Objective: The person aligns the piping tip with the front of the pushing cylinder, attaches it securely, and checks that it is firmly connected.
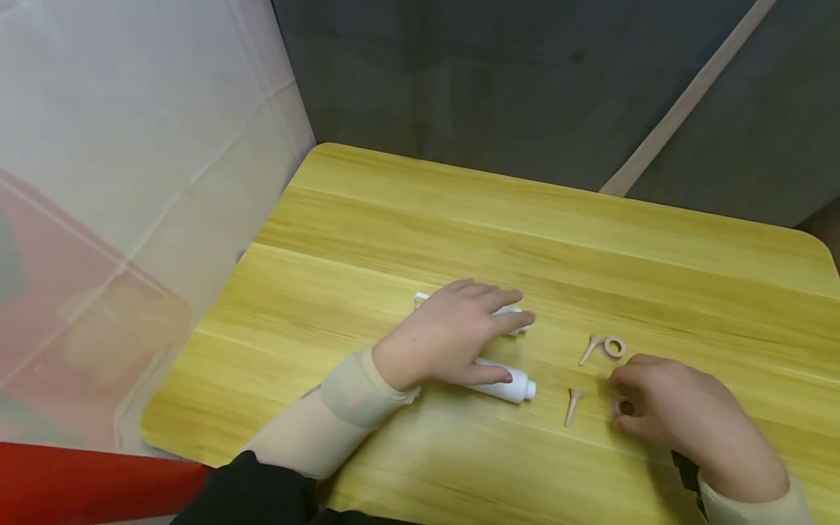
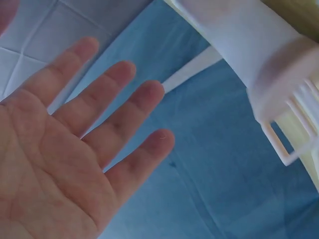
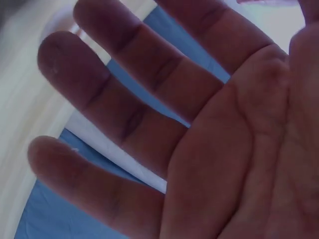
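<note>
Tabletop (image 1: pixel 407 219) of yellow wood grain, corners rounded: bordered at the left by a pale fabric sheet (image 1: pixel 164 109) patched with pink, at the far side by a dark fabric curtain (image 1: pixel 492 87) crossed by a pale slanting strip (image 1: pixel 682 117). At the lower left, a red panel (image 1: pixel 85 481).

Containers, two: a white cylindrical near bottle (image 1: pixel 508 384) and a white far bottle (image 1: pixel 508 310), laid on their sides. Both are largely covered by the left hand (image 1: pixel 453 335), held with fingers spread; contents cannot be seen.

Small parts, tan, set right of the bottles: a flared far peg (image 1: pixel 594 340) placed just beside a round far ring (image 1: pixel 608 352); a flared near peg (image 1: pixel 574 397); a round near ring (image 1: pixel 617 405), partly hidden between thumb and fingers of the right hand (image 1: pixel 689 415). Whether it is pinched cannot be told. The hands are held well apart.
</note>
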Demonstrator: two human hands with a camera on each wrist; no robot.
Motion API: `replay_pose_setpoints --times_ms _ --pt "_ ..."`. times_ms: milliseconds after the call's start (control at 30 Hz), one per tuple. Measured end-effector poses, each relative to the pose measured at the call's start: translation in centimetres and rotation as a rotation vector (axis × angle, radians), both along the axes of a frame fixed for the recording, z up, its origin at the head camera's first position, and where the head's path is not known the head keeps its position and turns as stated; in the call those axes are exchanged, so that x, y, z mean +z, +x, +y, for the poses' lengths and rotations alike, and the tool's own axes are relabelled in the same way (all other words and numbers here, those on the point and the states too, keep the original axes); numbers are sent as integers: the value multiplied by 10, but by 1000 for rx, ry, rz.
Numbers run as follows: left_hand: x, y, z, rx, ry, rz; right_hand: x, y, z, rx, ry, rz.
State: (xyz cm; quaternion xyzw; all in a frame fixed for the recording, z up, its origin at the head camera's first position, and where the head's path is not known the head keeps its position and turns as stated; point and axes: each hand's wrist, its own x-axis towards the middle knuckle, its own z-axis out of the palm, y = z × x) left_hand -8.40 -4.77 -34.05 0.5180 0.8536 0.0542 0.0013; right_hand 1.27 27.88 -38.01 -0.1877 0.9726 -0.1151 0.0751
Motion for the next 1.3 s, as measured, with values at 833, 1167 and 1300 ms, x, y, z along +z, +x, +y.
replay_pose_setpoints --times_ms 833,1167,1300 --pt "-16 41 83 -140 -154 221 -14 -19 -7 44 -32 -158" --pt "-30 48 117 -112 -308 236 -13 -22 -7 36 -56 -144" --pt "-37 48 126 -93 -325 213 -12 -21 -6 31 -49 -153"
